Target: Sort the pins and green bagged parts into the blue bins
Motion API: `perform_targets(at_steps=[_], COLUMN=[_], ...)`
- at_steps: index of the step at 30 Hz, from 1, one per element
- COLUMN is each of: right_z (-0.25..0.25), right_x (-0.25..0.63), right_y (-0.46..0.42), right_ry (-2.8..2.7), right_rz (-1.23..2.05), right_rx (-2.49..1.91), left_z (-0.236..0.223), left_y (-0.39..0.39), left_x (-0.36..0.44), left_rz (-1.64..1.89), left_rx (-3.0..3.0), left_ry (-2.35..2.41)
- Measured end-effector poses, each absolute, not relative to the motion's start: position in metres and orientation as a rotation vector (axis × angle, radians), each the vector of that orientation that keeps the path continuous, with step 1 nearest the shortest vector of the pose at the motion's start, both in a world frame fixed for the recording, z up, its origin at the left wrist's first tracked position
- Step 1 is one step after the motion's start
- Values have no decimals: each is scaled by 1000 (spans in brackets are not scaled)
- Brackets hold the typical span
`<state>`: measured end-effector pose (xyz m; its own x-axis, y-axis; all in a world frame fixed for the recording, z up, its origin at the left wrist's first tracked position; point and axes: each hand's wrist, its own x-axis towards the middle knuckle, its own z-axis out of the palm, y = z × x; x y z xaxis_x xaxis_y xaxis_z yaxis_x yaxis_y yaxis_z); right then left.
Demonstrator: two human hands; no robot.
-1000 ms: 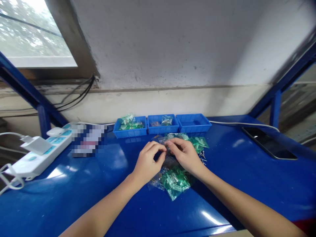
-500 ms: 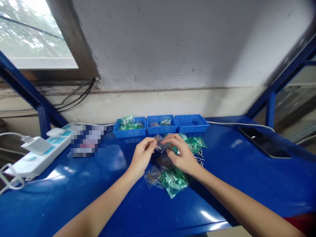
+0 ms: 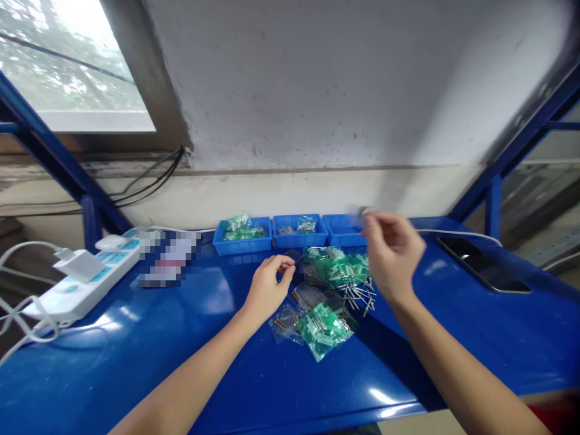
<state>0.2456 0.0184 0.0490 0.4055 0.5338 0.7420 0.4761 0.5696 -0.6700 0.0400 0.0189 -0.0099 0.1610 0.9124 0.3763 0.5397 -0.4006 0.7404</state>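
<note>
My left hand (image 3: 270,283) is closed in a pinch over the table, with what looks like a clear plastic bag (image 3: 295,257) at its fingertips. Raised in front of the right blue bin (image 3: 338,228), my right hand (image 3: 393,254) has its fingers closed on a small blurred object (image 3: 363,211) that I cannot make out. Between the hands lie green plastic packets (image 3: 324,329) with pale pieces inside. Clear bags of brass-coloured screws (image 3: 284,325) lie beside them. Loose silvery pins or nails (image 3: 360,296) are scattered next to the packets.
The left bin (image 3: 242,244) holds green packets; the middle bin (image 3: 299,240) holds small clear bags. A white power strip (image 3: 86,287) with plugs and cables is at left, near a pixelated item (image 3: 170,260). A phone (image 3: 483,264) lies at right. Blue frame bars flank the table.
My right hand has left the clear bag by my left hand and moved up and right, with a small object in its fingers. My left hand has barely moved. The loose pins show more fully.
</note>
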Motion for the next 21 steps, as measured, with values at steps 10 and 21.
perform_targets(at_steps=[10,21], right_z=[65,45], right_x=[280,229], right_y=[57,134], right_ry=[-1049,-2312], right_rz=[-470,-237], right_rx=[-823,-1657], left_z=[-15,-16], left_y=[17,15], left_x=[35,34], left_rz=[574,451], left_rx=[2466,2448], left_ry=[1687,1773])
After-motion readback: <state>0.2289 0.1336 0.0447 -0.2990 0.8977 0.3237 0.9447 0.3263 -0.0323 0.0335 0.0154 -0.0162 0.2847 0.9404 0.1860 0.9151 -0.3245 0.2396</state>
